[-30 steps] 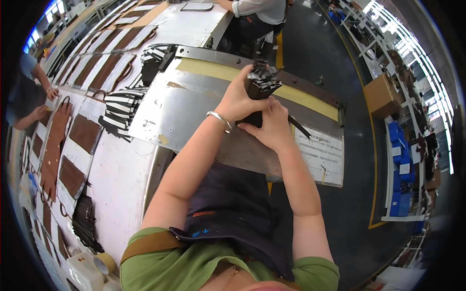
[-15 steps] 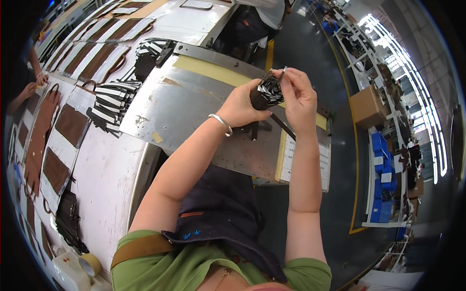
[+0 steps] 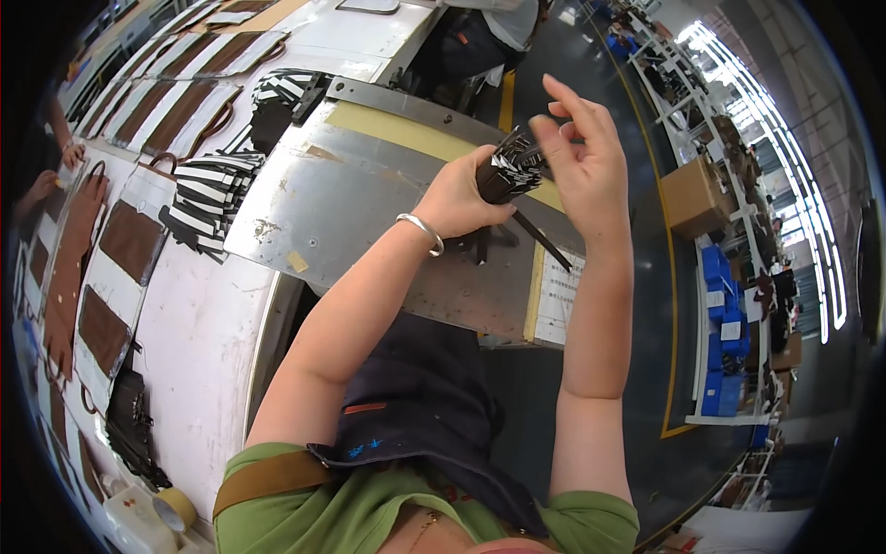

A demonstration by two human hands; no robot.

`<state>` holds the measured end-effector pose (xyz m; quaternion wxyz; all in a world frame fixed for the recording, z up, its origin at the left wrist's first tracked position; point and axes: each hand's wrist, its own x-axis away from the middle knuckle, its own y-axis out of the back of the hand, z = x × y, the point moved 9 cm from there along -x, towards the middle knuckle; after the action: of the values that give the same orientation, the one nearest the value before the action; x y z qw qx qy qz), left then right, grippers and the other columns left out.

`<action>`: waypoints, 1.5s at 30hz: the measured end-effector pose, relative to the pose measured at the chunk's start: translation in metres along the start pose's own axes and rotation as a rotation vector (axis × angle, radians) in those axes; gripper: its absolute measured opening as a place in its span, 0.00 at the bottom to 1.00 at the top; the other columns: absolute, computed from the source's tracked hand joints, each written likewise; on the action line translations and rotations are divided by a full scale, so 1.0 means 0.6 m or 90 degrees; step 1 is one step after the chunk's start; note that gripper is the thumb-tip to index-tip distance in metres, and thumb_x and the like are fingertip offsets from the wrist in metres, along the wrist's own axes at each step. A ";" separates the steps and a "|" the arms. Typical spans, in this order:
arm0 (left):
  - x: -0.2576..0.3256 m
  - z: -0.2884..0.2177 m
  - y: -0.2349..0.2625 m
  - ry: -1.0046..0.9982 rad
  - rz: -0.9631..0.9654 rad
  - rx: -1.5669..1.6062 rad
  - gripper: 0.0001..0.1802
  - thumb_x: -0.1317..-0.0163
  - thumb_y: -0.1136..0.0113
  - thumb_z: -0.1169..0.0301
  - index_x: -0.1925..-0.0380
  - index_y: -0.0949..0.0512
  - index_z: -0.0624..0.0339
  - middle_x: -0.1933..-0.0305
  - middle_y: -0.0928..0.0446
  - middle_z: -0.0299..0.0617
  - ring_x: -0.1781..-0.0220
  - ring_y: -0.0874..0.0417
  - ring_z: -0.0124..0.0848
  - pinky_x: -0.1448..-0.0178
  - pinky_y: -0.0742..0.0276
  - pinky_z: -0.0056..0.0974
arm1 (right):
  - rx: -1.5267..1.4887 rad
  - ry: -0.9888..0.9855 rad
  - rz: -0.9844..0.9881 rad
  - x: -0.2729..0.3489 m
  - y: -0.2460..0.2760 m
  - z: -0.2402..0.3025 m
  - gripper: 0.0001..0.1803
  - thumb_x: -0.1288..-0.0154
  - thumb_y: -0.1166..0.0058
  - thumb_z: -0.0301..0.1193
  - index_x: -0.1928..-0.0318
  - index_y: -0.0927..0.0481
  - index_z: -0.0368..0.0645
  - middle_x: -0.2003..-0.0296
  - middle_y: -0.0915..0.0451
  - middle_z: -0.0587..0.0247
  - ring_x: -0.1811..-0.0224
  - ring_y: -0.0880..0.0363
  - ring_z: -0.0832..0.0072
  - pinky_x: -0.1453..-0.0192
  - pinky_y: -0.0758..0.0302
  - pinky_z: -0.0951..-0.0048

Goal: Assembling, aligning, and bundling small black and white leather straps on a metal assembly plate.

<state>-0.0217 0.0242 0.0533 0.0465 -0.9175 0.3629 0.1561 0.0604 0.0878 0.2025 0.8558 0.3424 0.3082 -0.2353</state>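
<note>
Left hand (image 3: pixel 459 198) clamps a bundle of black strips (image 3: pixel 508 171) above the metal plate's (image 3: pixel 369 203) right edge — right hand (image 3: pixel 581 157) beside it, fingers spread, over open floor (image 3: pixel 646 305).

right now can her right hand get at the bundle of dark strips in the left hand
Probably yes: the right hand is open right beside the bundle of dark strips that the left hand grips, fingertips at its top end, nothing between them.

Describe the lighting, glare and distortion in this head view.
Head view: bright daylight floods in at upper right; soft glare on the bare metal work plate; fisheye bends the plate's edges and blackens the corners; the left hand, the right hand and the black-and-white striped bundle look sharp.
</note>
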 end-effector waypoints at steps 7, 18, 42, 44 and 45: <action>0.000 0.010 0.003 0.012 -0.009 0.040 0.29 0.58 0.27 0.73 0.52 0.24 0.64 0.60 0.18 0.44 0.57 0.17 0.33 0.48 0.24 0.35 | 0.020 -0.015 -0.031 -0.018 0.036 0.014 0.19 0.38 0.40 0.18 0.47 0.18 0.48 0.65 0.20 0.74 0.70 0.28 0.90 0.70 0.29 0.85; 0.006 -0.003 0.021 0.067 0.048 0.255 0.21 0.56 0.29 0.78 0.59 0.22 0.62 0.63 0.19 0.33 0.60 0.21 0.21 0.53 0.25 0.31 | -0.125 -0.184 0.183 0.010 0.000 -0.093 0.18 0.38 0.41 0.18 0.47 0.20 0.41 0.67 0.23 0.72 0.68 0.26 0.87 0.64 0.29 0.85; 0.008 -0.024 0.029 -0.006 -0.017 0.190 0.31 0.53 0.31 0.80 0.45 0.26 0.65 0.56 0.19 0.38 0.55 0.18 0.26 0.48 0.22 0.34 | -0.158 -0.254 -0.105 0.152 -0.027 -0.223 0.08 0.38 0.39 0.21 0.61 0.24 0.40 0.66 0.21 0.71 0.64 0.23 0.84 0.61 0.24 0.79; 0.005 -0.022 0.016 -0.035 0.002 0.184 0.26 0.54 0.30 0.80 0.50 0.23 0.64 0.56 0.18 0.37 0.55 0.18 0.25 0.49 0.22 0.34 | -0.228 -0.210 -0.009 0.142 -0.074 -0.211 0.08 0.37 0.43 0.17 0.58 0.22 0.39 0.65 0.20 0.70 0.63 0.21 0.82 0.62 0.21 0.79; 0.003 -0.015 0.017 -0.029 -0.007 0.187 0.21 0.53 0.31 0.80 0.55 0.21 0.63 0.59 0.18 0.36 0.58 0.19 0.23 0.52 0.22 0.33 | -0.232 -0.223 0.004 0.141 -0.086 -0.213 0.10 0.37 0.44 0.16 0.55 0.21 0.38 0.58 0.20 0.66 0.58 0.20 0.80 0.56 0.21 0.78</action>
<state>-0.0252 0.0139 0.0616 0.1892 -0.8990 0.3755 0.1222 0.0410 0.1314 0.0480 0.9445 0.1373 0.1912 -0.2292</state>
